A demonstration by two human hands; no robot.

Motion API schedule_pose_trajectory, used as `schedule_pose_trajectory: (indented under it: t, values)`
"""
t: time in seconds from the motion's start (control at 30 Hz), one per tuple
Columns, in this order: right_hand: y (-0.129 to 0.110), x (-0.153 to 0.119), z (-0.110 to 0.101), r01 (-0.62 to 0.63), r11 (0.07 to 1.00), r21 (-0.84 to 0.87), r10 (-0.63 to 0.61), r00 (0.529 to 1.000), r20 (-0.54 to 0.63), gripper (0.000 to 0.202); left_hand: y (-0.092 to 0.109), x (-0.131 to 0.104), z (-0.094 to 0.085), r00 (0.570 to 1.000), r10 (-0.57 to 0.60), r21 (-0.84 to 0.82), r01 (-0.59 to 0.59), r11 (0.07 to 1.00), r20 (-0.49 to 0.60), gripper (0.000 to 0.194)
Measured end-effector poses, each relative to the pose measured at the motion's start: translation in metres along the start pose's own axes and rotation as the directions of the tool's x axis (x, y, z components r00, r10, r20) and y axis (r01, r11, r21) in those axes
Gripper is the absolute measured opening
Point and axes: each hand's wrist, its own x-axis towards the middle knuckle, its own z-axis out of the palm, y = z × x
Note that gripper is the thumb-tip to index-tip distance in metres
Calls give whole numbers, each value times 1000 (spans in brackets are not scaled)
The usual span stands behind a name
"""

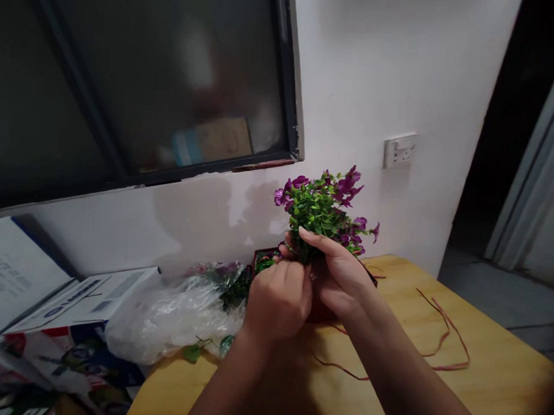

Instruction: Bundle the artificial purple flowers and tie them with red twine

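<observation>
A bunch of artificial flowers (pixel 320 208), purple blooms over small green leaves, stands upright between my hands above the table. My right hand (pixel 341 272) wraps round its lower part, with the thumb laid along the leaves. Just below, my left hand (pixel 278 293) is closed in a fist at the stem end; the stems inside it are mostly hidden. Behind my hands sits a dark red planter (pixel 319 313), largely covered by them, with some greenery at its left corner.
A clear plastic bag (pixel 172 322) with more foliage lies left on the wooden table (pixel 485 357). Reddish strings (pixel 462 346) curl on the right. Printed cartons (pixel 101 294) stand at far left. A wall with a window and a socket (pixel 400 151) rises behind.
</observation>
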Motion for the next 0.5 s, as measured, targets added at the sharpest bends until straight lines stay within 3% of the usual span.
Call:
schedule_pose_trajectory:
  t: [0.2, 0.4, 0.5]
  values:
    - [-5, 8, -7, -35, 999, -39, 34, 999, -17, 15, 1, 1, 0, 1000, 24, 11, -24, 1000, 18, 26]
    - [-23, 6, -18, -131, 986, -103, 144, 982, 126, 29, 6, 1, -6, 998, 41, -9, -41, 999, 41, 26]
    - [-23, 4, -16, -98, 994, -43, 102, 992, 79, 23, 11, 1, -9, 999, 19, -17, -18, 1000, 44, 25]
